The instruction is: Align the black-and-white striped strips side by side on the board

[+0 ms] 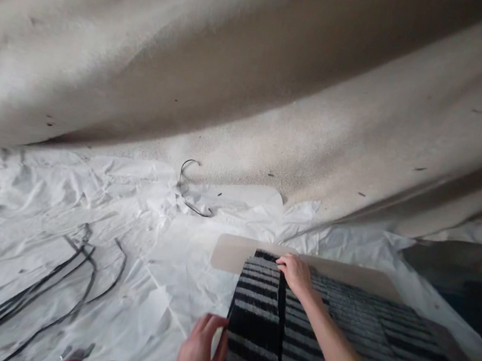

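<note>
Black-and-grey striped pieces (256, 326), packed in long rows, fill the lower right; I cannot tell their material. My right hand (296, 274) reaches over them, its fingers closed at the far end of the leftmost row, by a dark gap between two rows. What exactly the fingertips pinch is too small to make out. Along that row's left side, my left hand (201, 354) touches the edge with forefinger and thumb, which stand apart. Beneath the far end of the rows lies a flat beige board (230, 254).
Crumpled white plastic sheeting (135, 297) spreads under everything. Several thin black cords (52, 276) lie at the left, and a curved dark wire (182, 184) rests near the middle. A large draped beige cloth (246, 79) hangs across the back, with small dark scraps on it.
</note>
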The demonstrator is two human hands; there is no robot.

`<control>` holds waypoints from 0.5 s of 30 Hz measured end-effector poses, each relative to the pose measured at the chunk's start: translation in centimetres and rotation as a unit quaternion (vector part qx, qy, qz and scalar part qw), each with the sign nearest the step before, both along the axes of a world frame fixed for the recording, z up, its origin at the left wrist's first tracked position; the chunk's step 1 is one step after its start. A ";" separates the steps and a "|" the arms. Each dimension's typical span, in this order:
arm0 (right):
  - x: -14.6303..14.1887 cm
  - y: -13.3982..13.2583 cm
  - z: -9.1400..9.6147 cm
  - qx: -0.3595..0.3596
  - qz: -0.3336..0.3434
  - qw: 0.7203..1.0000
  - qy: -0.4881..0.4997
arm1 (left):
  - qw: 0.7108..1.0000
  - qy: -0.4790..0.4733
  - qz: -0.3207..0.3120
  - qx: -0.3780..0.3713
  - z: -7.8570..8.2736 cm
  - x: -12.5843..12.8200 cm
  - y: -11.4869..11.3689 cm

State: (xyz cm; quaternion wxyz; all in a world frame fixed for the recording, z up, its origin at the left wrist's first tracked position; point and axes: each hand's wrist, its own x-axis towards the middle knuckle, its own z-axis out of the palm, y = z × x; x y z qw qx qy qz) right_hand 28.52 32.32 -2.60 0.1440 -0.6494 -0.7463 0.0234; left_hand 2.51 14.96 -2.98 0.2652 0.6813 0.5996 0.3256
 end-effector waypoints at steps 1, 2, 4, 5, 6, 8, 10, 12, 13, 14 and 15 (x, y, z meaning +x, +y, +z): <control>0.2 0.1 0.1 -0.004 0.007 1.000 0.002 | 1.000 0.001 0.017 -0.014 -0.5 0.6 2.3; 0.5 0.2 0.1 -0.006 0.013 1.000 0.005 | 0.999 0.008 0.048 -0.024 -0.9 1.2 4.5; 0.8 0.3 0.0 -0.002 0.022 1.000 0.011 | 0.996 0.035 0.068 -0.037 -1.6 2.3 8.3; 1.0 0.3 0.0 0.004 0.026 1.000 0.017 | 0.995 0.045 0.077 -0.051 -1.8 2.8 9.9; 1.2 0.3 -0.2 0.010 0.028 0.999 0.023 | 0.992 0.054 0.090 -0.064 -1.9 3.2 11.3; 1.5 0.3 -0.4 0.020 0.032 0.999 0.035 | 0.989 0.065 0.103 -0.080 -2.1 3.9 13.8; 1.7 0.3 -0.7 0.027 0.038 0.998 0.043 | 0.990 0.068 0.095 -0.084 -2.3 4.5 15.6; 2.0 0.3 -1.0 0.032 0.044 0.997 0.050 | 0.990 0.063 0.087 -0.089 -2.5 4.9 17.0; 2.1 0.3 -1.1 0.035 0.047 0.997 0.053 | 0.990 0.059 0.086 -0.093 -2.7 5.2 17.4; 2.2 0.2 -1.2 0.037 0.050 0.997 0.056 | 0.990 0.053 0.087 -0.097 -2.8 5.4 17.8; 2.3 0.2 -1.3 0.038 0.053 0.996 0.059 | 0.990 0.045 0.087 -0.100 -3.0 5.6 18.0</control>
